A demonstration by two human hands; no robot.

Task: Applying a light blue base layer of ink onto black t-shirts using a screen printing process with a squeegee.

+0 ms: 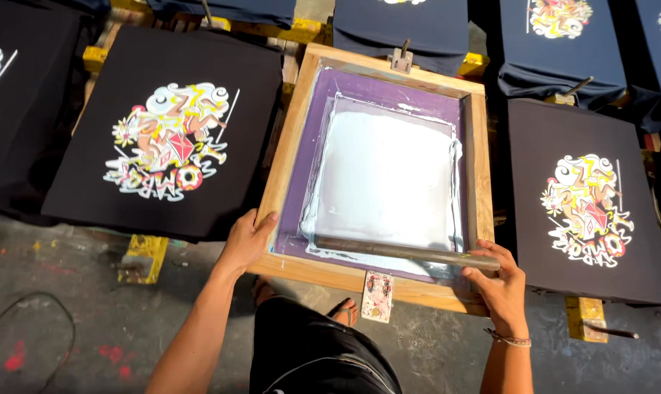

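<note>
Head view: printed black shirts (171,131) flank the wooden screen frame (378,171).

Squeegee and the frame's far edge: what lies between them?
In the head view, white ink coats the purple screen mesh between the squeegee and the wooden frame.

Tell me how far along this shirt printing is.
Done: the black shirt with a colourful print on the left and another on the right. In hand: the wooden-framed purple screen, coated in white ink; left hand steadies the frame, right hand holds the long squeegee. What is left cannot be judged.
</note>
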